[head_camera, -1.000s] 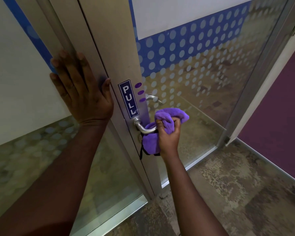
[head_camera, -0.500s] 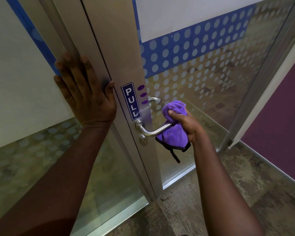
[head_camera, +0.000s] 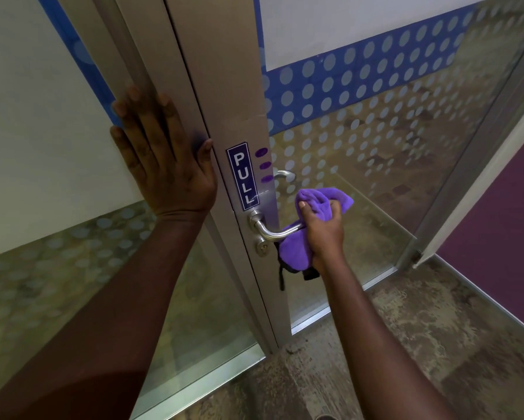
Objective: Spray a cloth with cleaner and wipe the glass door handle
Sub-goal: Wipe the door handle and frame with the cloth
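The right hand (head_camera: 323, 234) is clenched around a bunched purple cloth (head_camera: 297, 253), which wraps the outer end of the silver lever door handle (head_camera: 270, 233) on the metal door stile (head_camera: 224, 86), right of centre; a dark edge of the cloth hangs below the fist. Just above the handle's round base, a blue vertical sticker (head_camera: 243, 176) reads "PULL" in white capitals, with three purple dots (head_camera: 263, 166) beside it. The left hand (head_camera: 164, 165) lies flat with fingers spread on the frame to the left, holding nothing.
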The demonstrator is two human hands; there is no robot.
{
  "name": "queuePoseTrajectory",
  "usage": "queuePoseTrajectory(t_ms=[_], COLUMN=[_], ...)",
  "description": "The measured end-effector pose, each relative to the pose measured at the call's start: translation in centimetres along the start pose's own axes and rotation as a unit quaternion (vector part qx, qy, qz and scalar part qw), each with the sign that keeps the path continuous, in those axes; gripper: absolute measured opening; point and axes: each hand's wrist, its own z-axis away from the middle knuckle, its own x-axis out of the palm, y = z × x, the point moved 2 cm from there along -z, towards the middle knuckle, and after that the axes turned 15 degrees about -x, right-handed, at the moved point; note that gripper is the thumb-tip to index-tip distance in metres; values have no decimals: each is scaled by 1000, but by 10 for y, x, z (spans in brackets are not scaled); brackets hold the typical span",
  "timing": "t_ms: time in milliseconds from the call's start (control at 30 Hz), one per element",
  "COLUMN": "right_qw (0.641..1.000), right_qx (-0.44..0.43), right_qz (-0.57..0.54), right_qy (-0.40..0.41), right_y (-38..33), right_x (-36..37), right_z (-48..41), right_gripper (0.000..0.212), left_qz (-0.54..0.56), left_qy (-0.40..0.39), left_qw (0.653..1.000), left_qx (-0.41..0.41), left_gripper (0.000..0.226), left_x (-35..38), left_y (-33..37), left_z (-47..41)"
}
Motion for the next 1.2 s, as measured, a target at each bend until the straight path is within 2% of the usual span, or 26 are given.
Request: queuePoseTrajectory(t_ms=[100, 233, 700, 967, 1200], right_qw=[995, 988, 985, 980, 974], right_qx=[-7, 12, 20, 19, 17], right_qz=[64, 100, 127, 140, 199], right_qy=[78, 115, 112, 138, 106], right_y=[0, -4, -6, -5, 1], right_x=[17, 41, 74, 95, 106], right_z=[24, 50, 80, 93, 103], right_gripper=[28, 35, 37, 32, 39], left_qz=[-4, -13, -4, -5, -3], left_qy=[-13, -2, 34, 39, 37], left_qw=[1000, 1000, 999, 999, 999], left_qx=[23, 21, 30, 29, 35], left_gripper=[60, 61, 59, 60, 60], left_x=[-2, 0, 5, 8, 7], left_y=[2, 0, 1, -2, -3], left_z=[-3, -2, 0, 1, 1])
